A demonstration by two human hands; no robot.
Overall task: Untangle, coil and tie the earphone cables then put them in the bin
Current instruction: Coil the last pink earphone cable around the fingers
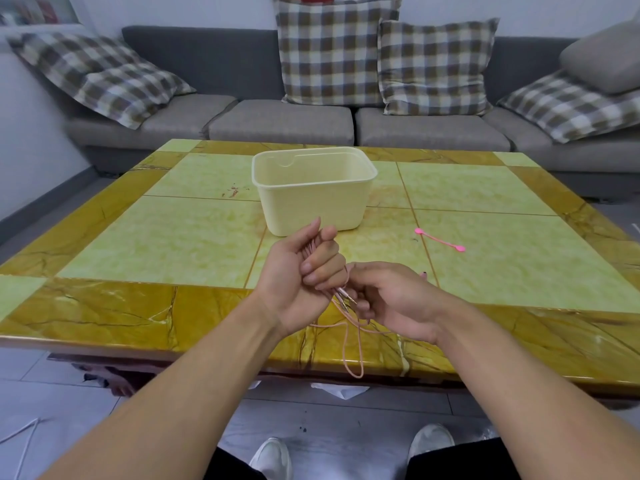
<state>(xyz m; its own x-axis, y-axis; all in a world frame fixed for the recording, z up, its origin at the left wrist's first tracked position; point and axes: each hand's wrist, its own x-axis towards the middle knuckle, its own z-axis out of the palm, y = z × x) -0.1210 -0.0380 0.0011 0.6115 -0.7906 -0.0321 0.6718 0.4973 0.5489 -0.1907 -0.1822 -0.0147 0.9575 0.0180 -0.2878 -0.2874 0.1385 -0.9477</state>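
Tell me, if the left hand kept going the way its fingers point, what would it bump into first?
Probably the cream bin. The left hand, holding the pink earphone cable, points up and away across the table, and the bin stands just beyond its fingertips. Depth is hard to judge, so it might pass above the rim.

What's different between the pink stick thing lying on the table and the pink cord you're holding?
The pink tie lies flat and straight on the table, untouched; the earphone cable is gripped in both hands, left hand and right hand, with a loop hanging over the table edge. The tie is short with a round end each side; the cable is long and thin. The tie is bright pink, the cable paler. Both are pink and outside the bin.
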